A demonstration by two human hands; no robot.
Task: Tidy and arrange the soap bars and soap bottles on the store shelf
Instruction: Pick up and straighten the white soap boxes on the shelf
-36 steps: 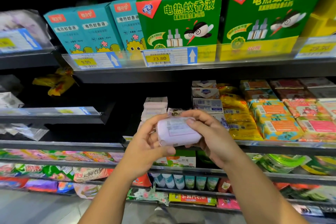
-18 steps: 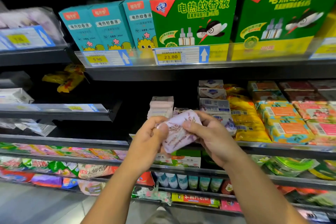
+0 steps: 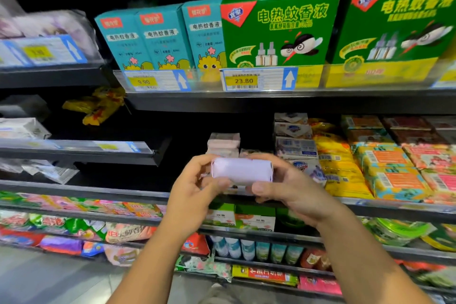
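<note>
Soap bar (image 3: 241, 171) turned since half a second ago: patterned face gone, plain pale side now toward me, level. Left hand (image 3: 195, 195) and right hand (image 3: 288, 190) pinch its ends, just before the shelf's front edge (image 3: 111, 192). I judge it squared for the pink soap stack (image 3: 223, 143) behind.

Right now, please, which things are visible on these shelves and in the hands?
wrapped soap bar: one, pale lilac, held before the middle shelf
pink soap stack: one, pink, middle shelf behind the hands
white-blue soap boxes: several, stacked right of it
yellow packs: several, yellow, further right
orange-labelled packs: several, orange, far right
teal mosquito-liquid boxes: three, top shelf
green mosquito-liquid boxes: two, top shelf right
price tags: two legible, yellow-white, top rail
small bottles: a row, white and green, lower shelf
left hand: grips the bar's left end
right hand: grips the bar's right end
</note>
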